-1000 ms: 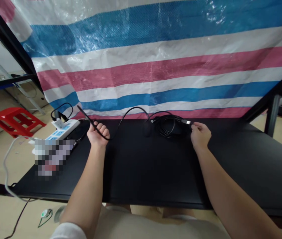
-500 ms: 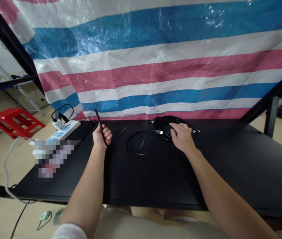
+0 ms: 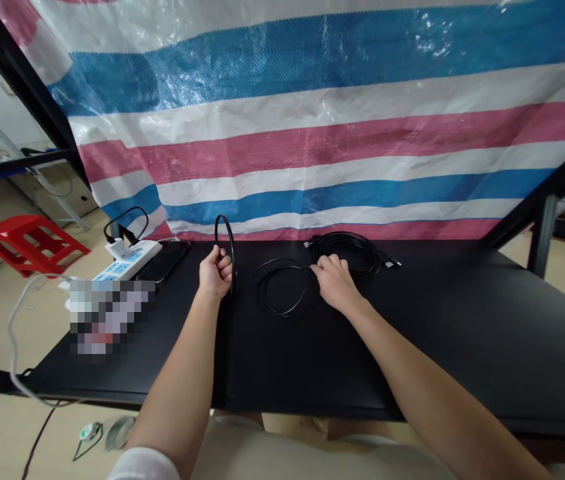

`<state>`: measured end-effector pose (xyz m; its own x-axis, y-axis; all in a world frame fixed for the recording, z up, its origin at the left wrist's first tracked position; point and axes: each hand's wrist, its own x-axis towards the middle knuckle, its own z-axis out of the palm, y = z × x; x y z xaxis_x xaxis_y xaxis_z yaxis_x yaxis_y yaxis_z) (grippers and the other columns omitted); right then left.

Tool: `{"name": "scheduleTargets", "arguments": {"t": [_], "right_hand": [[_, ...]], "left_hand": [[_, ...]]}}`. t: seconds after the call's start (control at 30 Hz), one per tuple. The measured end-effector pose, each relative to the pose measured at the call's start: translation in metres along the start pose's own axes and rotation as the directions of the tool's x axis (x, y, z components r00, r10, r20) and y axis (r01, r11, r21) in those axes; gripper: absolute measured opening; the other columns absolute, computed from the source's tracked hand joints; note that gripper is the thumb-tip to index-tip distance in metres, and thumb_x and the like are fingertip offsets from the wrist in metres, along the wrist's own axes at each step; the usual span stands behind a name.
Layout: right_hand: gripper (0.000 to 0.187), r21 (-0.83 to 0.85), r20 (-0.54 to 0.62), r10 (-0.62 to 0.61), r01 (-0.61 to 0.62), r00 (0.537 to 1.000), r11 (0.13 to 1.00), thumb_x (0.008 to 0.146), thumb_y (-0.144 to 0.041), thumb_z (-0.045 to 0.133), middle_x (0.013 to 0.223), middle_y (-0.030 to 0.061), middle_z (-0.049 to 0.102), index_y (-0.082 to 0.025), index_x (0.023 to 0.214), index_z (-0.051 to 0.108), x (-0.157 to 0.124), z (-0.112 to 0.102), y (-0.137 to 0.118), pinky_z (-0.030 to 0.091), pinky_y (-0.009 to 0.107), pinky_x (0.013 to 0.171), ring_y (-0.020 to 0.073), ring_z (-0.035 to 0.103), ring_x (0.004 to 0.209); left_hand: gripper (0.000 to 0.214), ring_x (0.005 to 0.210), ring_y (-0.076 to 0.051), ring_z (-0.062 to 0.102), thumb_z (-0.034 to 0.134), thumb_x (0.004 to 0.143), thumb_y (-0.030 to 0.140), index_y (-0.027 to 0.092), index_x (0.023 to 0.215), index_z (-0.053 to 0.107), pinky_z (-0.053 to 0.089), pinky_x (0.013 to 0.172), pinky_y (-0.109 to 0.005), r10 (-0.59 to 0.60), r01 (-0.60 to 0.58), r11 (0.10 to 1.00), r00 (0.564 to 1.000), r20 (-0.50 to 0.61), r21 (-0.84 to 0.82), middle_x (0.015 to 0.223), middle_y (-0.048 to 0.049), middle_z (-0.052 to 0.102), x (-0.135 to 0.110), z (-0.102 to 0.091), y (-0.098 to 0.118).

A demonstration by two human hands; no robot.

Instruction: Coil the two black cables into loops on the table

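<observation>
My left hand (image 3: 215, 273) is closed round a thin black cable (image 3: 226, 237) that arches up in a small loop above the fist. The same cable lies in a loose ring (image 3: 281, 293) on the black table (image 3: 312, 347) between my hands. My right hand (image 3: 331, 280) rests on the table at the right side of that ring, fingers curled and pinched on the cable near its plug. Just behind this hand lies a coiled bundle of black cable (image 3: 350, 250) with a connector sticking out at its right.
A white power strip (image 3: 125, 260) with a black plug and a dark phone (image 3: 162, 261) lie at the table's far left. A striped tarp (image 3: 312, 120) hangs behind the table. A red stool (image 3: 27, 240) stands on the floor to the left. A black post (image 3: 542, 233) rises at the right.
My right hand moved left from the coiled bundle to the loose ring of cable. My left hand shifted right and the cable in it curled up into a loop.
</observation>
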<state>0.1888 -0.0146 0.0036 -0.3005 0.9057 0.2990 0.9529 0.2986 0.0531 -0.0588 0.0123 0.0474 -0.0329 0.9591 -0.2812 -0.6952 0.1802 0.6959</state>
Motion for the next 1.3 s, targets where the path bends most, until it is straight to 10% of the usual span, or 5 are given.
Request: {"name": "scheduleTargets", "arguments": {"t": [0.43,0.6,0.73,0.87,1.3], "right_hand": [[0.016,0.375,-0.303,0.226,-0.102,0.926,0.921,0.083,-0.021,0.046,0.086,0.0147,0.061,-0.017,0.078,0.061,0.001,0.008,0.009,0.039,0.039,0.071,0.0261,0.051,0.082],[0.015,0.929,-0.243,0.615,-0.001,0.75,0.369,0.081,-0.034,0.051,0.069,0.0008,0.059,-0.022,0.091,0.052,0.017,-0.009,0.031,0.041,0.031,0.053,0.0158,0.05,0.053],[0.024,0.976,-0.089,0.643,0.195,0.761,-0.097,0.073,-0.043,0.063,0.052,-0.0074,0.043,-0.023,0.084,0.056,0.027,-0.027,0.05,0.033,0.024,0.042,0.0095,0.037,0.041],[0.022,0.896,-0.053,0.606,0.305,0.794,-0.321,0.077,-0.049,0.061,0.045,-0.0093,0.027,-0.027,0.079,0.059,0.017,-0.033,0.065,0.031,0.023,0.039,0.0091,0.03,0.038],[0.032,0.956,-0.057,0.47,0.184,0.881,-0.228,0.058,-0.04,0.077,0.054,-0.0049,0.049,-0.022,0.07,0.054,-0.009,-0.043,0.064,0.028,0.024,0.039,0.0079,0.035,0.041]], "left_hand": [[0.038,0.029,-0.004,0.014,0.035,0.093,0.028,0.019,0.056,0.032,0.007,0.032,-0.016,-0.002,0.002,0.999,1.0,-0.002,-0.04,0.046,0.0095,0.013,-0.003,0.004,-0.001],[0.041,0.03,-0.004,0.012,0.032,0.094,0.031,0.019,0.056,0.028,0.005,0.032,-0.016,0.022,-0.026,0.993,0.999,-0.031,-0.119,0.047,0.0096,0.01,-0.004,0.003,0.001],[0.041,0.029,-0.005,0.013,0.031,0.094,0.03,0.019,0.055,0.027,0.006,0.031,-0.016,0.048,-0.056,0.986,0.997,-0.054,-0.155,0.046,0.0095,0.011,-0.004,0.003,0.002],[0.041,0.029,-0.005,0.013,0.032,0.093,0.031,0.02,0.054,0.025,0.008,0.029,-0.016,0.073,-0.097,0.974,0.99,-0.12,-0.207,0.044,0.0097,0.012,-0.004,0.005,0.004],[0.054,0.031,-0.005,0.009,0.028,0.092,0.055,0.021,0.053,0.015,0.008,0.028,-0.017,0.088,-0.116,0.955,0.99,-0.113,-0.274,0.046,0.0092,0.007,0.003,-0.01,0.014]]}}
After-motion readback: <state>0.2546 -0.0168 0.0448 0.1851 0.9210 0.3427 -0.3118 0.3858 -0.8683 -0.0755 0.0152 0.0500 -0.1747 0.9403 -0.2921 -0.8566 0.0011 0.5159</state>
